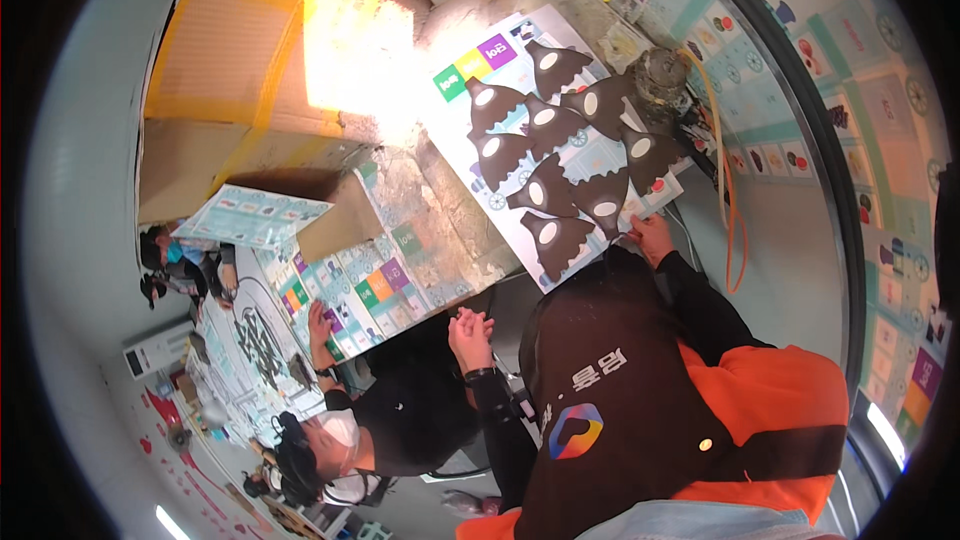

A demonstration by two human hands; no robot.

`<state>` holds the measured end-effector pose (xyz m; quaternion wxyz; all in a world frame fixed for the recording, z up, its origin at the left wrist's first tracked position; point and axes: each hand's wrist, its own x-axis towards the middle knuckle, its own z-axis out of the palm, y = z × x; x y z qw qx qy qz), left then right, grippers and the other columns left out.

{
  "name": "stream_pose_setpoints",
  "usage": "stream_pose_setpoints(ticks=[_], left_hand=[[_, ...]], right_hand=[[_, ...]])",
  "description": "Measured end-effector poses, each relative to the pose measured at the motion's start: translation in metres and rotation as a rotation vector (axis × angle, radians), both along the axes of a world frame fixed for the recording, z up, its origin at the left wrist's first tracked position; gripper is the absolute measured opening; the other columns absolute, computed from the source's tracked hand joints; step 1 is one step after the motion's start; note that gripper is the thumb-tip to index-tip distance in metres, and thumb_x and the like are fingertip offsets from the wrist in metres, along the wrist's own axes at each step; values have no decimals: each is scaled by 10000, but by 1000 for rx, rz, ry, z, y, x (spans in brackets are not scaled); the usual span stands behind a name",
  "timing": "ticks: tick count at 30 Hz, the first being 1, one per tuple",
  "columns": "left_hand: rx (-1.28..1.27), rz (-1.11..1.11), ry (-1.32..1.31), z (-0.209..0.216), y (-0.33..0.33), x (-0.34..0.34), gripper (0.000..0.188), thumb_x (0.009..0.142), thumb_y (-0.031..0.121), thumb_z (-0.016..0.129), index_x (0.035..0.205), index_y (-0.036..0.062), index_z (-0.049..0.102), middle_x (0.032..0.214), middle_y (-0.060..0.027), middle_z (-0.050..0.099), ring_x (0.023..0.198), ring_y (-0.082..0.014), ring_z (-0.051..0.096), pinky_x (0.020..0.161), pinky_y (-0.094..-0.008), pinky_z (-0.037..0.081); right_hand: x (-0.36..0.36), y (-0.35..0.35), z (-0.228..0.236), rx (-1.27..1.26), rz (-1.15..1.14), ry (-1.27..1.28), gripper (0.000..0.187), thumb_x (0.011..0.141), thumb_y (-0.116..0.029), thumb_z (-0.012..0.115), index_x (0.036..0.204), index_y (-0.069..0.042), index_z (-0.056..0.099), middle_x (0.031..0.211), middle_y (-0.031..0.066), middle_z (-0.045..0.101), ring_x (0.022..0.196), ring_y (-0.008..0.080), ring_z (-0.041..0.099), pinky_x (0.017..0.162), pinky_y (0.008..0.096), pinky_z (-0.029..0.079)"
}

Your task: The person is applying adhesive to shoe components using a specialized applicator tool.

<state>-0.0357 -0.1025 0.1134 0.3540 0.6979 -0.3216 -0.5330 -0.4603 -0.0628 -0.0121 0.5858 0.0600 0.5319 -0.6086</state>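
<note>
Several dark brown fan-shaped pieces (548,123), each with a white oval and one jagged edge, lie spread over a white printed board (482,202) in front of me. At the board's near right edge is my right hand (652,238), its fingers closed on that edge beside the nearest brown pieces. My left hand (470,342) is to the left of the board, off its edge and below the table. Its fingers are curled in, and nothing shows between them.
A large taped cardboard box (235,50) fills the far left. A masked co-worker in black (410,405) is at my left, one hand (320,335) on the print-covered table (385,285). An orange cable (735,230) hangs at right near a grimy metal part (660,78).
</note>
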Motion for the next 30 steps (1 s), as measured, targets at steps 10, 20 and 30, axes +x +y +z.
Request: stream_pose_setpoints(ticks=[10,20,30], left_hand=[[9,160,6,34,108,24,314,966,121,609,1238,-4,517,1041,-121,687,820,-166,685,714,-252,534],[152,430,-5,107,247,97,332,949,123,616,1249,8,534,1045,-119,682,870,-200,690,717,-270,530],[209,796,82,138,370,98,319,958,99,594,1252,-1,522,1043,-141,693,827,-201,697,713,-278,550]], right_hand=[[20,-44,81,-179,209,117,102,971,-111,619,1040,-37,622,892,24,651,710,109,629,643,263,588],[119,-123,203,-239,565,160,92,963,-106,621,1040,-56,613,873,2,606,734,83,597,660,260,571],[226,-227,234,-306,894,125,210,963,-90,603,1170,-62,583,1013,47,674,859,172,687,740,326,591]])
